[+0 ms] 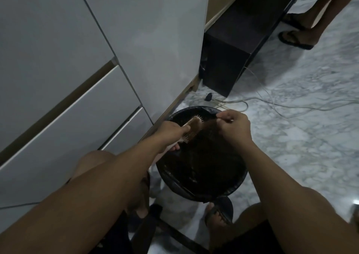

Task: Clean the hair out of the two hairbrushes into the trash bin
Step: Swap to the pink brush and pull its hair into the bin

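My left hand (pixel 171 132) grips a light-coloured hairbrush (pixel 57 126) over the black trash bin (pixel 240 178), bristles turned toward the right. A sheet of brown hair (pixel 208 127) stretches from the brush's bristles across to my right hand (pixel 236 126), which pinches its end between thumb and fingertips above the bin's far rim. The bin has a black liner and stands on the floor between my feet. Only one hairbrush shows in the head view.
White cabinet doors and drawers (pixel 77 78) fill the left. A dark box (pixel 227 65) stands behind the bin, with white cables (pixel 272 106) trailing over the marble floor. Another person's sandalled feet (pixel 295 37) stand at the top right.
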Demonstrator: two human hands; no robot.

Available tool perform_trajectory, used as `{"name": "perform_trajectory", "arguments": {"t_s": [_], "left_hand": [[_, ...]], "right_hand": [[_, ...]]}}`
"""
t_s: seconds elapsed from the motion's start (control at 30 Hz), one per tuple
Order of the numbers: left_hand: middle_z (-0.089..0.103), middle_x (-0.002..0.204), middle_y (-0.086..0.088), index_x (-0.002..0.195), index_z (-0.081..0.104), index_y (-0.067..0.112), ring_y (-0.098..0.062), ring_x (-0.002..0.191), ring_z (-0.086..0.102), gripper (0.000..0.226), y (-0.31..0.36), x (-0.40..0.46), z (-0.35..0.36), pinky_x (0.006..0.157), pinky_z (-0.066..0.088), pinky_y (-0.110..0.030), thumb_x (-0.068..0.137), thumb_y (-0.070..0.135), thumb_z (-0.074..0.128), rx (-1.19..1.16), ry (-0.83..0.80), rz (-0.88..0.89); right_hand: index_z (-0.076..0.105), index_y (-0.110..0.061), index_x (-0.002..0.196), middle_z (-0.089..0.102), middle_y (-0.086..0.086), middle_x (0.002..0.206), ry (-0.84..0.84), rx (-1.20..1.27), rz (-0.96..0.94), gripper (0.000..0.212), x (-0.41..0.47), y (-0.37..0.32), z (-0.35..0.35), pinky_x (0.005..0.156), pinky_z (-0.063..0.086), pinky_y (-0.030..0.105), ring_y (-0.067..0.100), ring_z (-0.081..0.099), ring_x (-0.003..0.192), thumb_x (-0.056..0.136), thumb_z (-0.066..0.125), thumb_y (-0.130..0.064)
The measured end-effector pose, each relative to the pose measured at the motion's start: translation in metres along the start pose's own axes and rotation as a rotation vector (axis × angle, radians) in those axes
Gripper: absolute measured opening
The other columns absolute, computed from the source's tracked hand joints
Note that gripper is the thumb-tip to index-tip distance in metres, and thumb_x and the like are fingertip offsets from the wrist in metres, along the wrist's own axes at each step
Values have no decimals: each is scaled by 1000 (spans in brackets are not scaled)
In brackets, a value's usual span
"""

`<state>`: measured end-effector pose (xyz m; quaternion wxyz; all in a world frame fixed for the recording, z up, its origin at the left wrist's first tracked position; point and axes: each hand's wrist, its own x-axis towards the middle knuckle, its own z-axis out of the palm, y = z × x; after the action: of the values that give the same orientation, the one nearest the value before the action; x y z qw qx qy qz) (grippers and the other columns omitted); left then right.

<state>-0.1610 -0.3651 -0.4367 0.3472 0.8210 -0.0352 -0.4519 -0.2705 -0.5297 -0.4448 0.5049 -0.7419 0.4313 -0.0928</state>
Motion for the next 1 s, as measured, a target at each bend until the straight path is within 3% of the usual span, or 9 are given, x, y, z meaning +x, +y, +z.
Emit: {"name": "perform_trajectory", "arguments": {"t_s": [0.1, 0.2, 0.27, 0.37, 0.5, 0.67, 0.83, 0.93, 1.0], "left_hand": [[70, 90, -12, 110, 65, 3, -21, 60, 62, 41, 7, 5, 7, 48, 45, -25, 93, 40, 59, 14, -29, -18], [71, 96, -12, 111, 66, 4, -21, 65, 63, 40, 10, 8, 13, 53, 47, -27, 90, 39, 64, 2, -101, -22], [71, 97, -12, 113, 66, 5, -20, 65, 63, 39, 9, 11, 14, 52, 47, -27, 91, 38, 64, 19, -125, -21], [71, 95, -12, 111, 67, 4, -18, 61, 62, 38, 8, 15, 12, 48, 45, -27, 91, 37, 64, 49, -102, -22], [67, 86, -11, 101, 68, 6, -19, 56, 59, 29, 6, 18, 4, 54, 46, -29, 91, 33, 65, 67, -9, 5], [66, 83, -10, 99, 66, 8, -18, 55, 59, 26, 4, 14, 1, 50, 45, -27, 91, 33, 65, 39, -7, 22], [68, 84, -9, 101, 68, 6, -19, 57, 61, 29, 8, 8, 7, 51, 46, -27, 89, 33, 65, 3, -26, 30], [71, 89, -12, 104, 68, 5, -20, 60, 64, 28, 11, 7, 12, 52, 47, -27, 88, 28, 64, -45, -57, 17], [72, 92, -15, 106, 67, 2, -21, 59, 64, 29, 11, 9, 14, 51, 48, -28, 88, 24, 63, -73, -70, 2]], "right_hand": [[67, -18, 110, 68, -1, 98, -213, 24, -8, 31, -3, -3, 2, 73, 62, 44, 20, 68, 92, 81, 76, -20], [70, -18, 111, 71, -2, 99, -249, -111, -117, 35, -4, -2, 5, 78, 58, 32, 15, 68, 92, 77, 79, -15], [74, -17, 103, 70, -5, 90, -211, -192, -108, 25, -4, -2, 5, 76, 54, 22, 12, 67, 85, 79, 76, -10], [77, -15, 91, 74, 1, 82, -85, -137, -33, 12, 1, -2, -1, 72, 57, 24, 13, 69, 74, 81, 74, -9], [77, -13, 87, 71, 2, 74, 107, -27, 65, 10, 14, -2, -23, 49, 45, 2, 2, 62, 57, 82, 73, -5], [75, -7, 94, 73, 7, 82, 17, -34, 133, 13, 15, -1, -23, 56, 58, 21, 16, 68, 63, 84, 70, -2], [66, -13, 116, 67, 5, 107, -311, -3, 64, 38, 5, -6, -4, 64, 62, 36, 19, 68, 90, 79, 76, -13], [65, -15, 106, 67, 0, 96, -331, -104, -51, 38, -2, -11, 5, 55, 59, 27, 13, 67, 82, 74, 83, -25], [67, -13, 97, 67, 1, 89, -282, -172, -79, 28, -3, -12, 8, 50, 54, 18, 11, 66, 70, 75, 82, -21]]}}
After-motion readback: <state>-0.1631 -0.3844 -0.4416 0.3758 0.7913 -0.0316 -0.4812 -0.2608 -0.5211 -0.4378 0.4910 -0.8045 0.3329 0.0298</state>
